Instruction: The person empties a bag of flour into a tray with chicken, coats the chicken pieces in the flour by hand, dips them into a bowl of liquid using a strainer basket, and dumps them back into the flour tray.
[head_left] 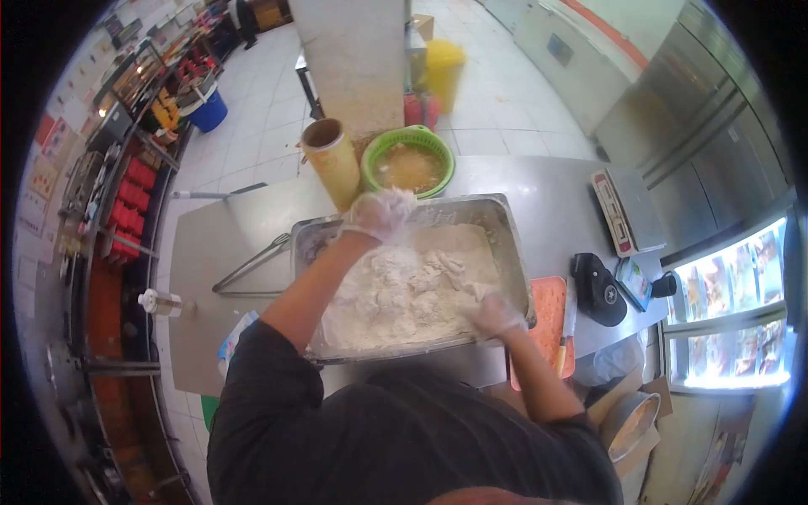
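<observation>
A deep metal tray (505, 223) holds a bed of white flour (362, 316). Several lumpy flour-coated pieces (421, 273) lie in its middle; what they are under the coating cannot be told. My left hand (376, 216), in a clear plastic glove, is raised over the tray's far rim. Its fingers look curled around something whitish that I cannot make out. Low over the flour at the tray's right side is my right hand (497, 317), gloved too. Its blurred fingers are beside a floury piece, and their grip is unclear.
Behind the tray stand a green basket (449, 172) with brownish liquid and a yellow roll (332, 164). Metal tongs (248, 269) lie left. On the right are a red cutting board (549, 303), a knife (570, 311), a black cap (598, 290) and a scale (627, 215).
</observation>
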`<state>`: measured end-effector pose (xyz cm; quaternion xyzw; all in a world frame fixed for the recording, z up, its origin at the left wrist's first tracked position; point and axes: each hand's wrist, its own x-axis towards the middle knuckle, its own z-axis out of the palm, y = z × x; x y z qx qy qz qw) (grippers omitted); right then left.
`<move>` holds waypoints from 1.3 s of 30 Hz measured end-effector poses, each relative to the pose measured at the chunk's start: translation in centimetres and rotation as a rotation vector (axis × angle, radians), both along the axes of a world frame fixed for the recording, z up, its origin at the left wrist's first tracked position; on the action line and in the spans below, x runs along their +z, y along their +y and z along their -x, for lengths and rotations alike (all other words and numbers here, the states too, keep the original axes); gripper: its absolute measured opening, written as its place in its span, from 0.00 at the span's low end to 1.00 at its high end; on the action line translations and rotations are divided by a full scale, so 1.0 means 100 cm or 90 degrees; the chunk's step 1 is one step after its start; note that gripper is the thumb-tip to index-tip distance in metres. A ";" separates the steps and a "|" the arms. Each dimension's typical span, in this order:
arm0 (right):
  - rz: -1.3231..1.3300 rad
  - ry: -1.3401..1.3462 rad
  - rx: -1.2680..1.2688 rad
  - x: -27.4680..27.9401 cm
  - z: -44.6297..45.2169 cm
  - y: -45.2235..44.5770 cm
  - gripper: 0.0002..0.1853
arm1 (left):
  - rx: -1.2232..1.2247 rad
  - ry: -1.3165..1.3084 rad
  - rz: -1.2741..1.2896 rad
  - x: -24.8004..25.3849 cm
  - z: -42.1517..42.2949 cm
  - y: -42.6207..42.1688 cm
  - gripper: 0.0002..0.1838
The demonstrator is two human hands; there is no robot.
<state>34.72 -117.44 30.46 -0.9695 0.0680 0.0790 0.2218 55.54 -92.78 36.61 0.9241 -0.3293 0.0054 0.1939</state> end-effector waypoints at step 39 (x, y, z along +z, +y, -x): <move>-0.139 0.233 0.155 -0.124 -0.134 0.039 0.48 | 0.347 0.846 0.356 -0.188 0.077 0.090 0.18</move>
